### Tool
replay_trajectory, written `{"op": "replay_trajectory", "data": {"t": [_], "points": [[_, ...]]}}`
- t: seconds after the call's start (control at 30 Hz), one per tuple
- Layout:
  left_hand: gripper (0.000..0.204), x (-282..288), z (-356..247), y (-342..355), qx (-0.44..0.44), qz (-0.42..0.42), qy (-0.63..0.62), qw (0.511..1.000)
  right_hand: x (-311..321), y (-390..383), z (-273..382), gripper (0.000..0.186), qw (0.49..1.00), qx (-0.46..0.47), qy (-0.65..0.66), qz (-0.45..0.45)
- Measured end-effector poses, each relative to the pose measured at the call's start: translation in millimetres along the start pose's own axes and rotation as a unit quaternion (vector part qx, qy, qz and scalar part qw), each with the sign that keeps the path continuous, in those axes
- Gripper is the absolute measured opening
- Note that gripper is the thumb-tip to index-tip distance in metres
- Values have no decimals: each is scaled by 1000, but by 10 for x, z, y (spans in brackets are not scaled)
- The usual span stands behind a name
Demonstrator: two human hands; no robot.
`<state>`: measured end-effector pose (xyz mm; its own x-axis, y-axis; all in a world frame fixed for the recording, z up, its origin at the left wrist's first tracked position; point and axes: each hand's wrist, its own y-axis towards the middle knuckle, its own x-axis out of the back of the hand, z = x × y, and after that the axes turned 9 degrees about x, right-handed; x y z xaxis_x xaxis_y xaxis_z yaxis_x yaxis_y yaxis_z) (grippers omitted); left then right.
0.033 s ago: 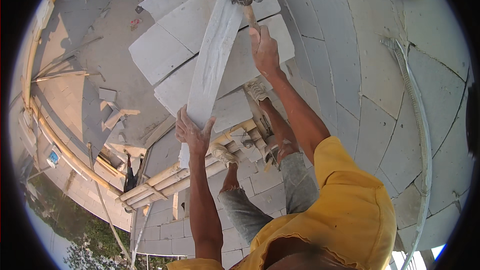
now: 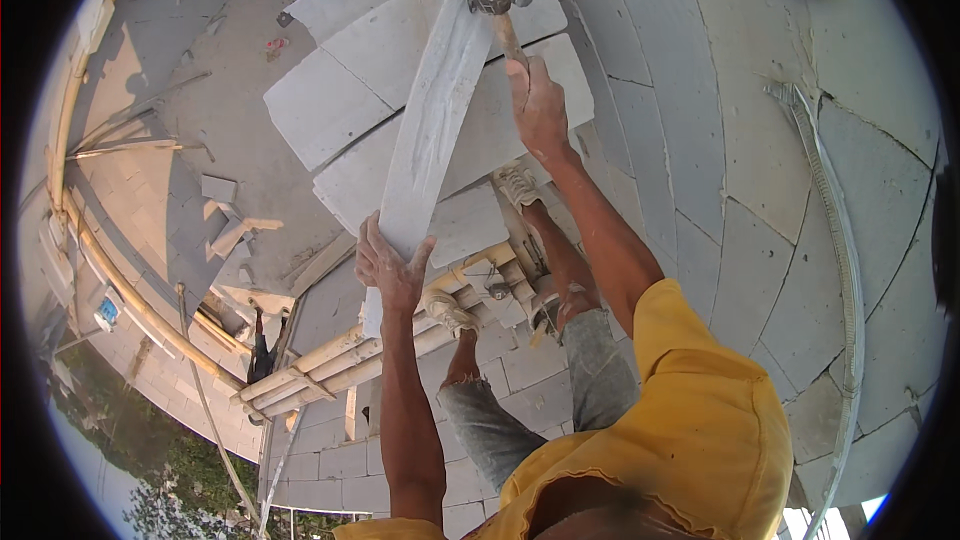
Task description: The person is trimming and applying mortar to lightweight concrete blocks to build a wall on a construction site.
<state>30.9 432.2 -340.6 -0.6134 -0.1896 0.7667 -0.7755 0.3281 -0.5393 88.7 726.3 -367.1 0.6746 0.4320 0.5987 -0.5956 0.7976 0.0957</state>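
Your right hand [image 2: 541, 110] is clamped around the wooden handle of a hammer [image 2: 500, 16]; the fingers wrap the handle and the thumb lies along it. The hammer head stands at the far end of the long block strip [image 2: 430, 135], overlapping its right corner in view. Whether the head touches the strip cannot be told.

Your left hand [image 2: 393, 268] is clamped on the near end of the long block strip, with the thumb at the right edge and the fingers at the left edge. A short part of the strip shows below that hand. The strip runs obliquely from your left hand up and to the right, above the large pale blocks [image 2: 350, 105]. A rough, shallow groove runs along its upper face.

Your right shoe [image 2: 517, 186] is beside the lower edge of the large pale blocks. Your left shoe [image 2: 450, 312] is to the right of your left hand, near the bundled bamboo poles [image 2: 345, 348]. At the far right, a long ribbed strip [image 2: 832, 190] extends along the grey block surface [image 2: 760, 270].
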Motion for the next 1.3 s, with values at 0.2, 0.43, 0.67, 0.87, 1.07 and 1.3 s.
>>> {"op": "replay_trajectory", "data": {"t": [0.2, 0.43, 0.67, 0.87, 1.07, 1.3], "points": [[99, 24, -35, -33, 19, 28, -16, 999, -40, 120, -9, 41, 999, -5, -31, 3], [99, 48, -85, -23, 20, 35, -17, 999, -132, 151, 113, 40, 995, -55, -64, 46], [98, 59, -14, -46, 28, 30, -10, 999, 75, 251, 566, 41, 984, -137, 112, -1], [97, -12, 37, 6, 13, 42, -45, 998, -51, 529, 798, 38, 916, -295, 273, 2], [94, 1, -6, -28, 10, 36, -58, 998, -23, 557, 885, 36, 898, -308, 309, -50], [94, 62, -100, -36, 36, 48, -8, 998, 75, 593, 836, 39, 935, -248, 252, -42]]}}
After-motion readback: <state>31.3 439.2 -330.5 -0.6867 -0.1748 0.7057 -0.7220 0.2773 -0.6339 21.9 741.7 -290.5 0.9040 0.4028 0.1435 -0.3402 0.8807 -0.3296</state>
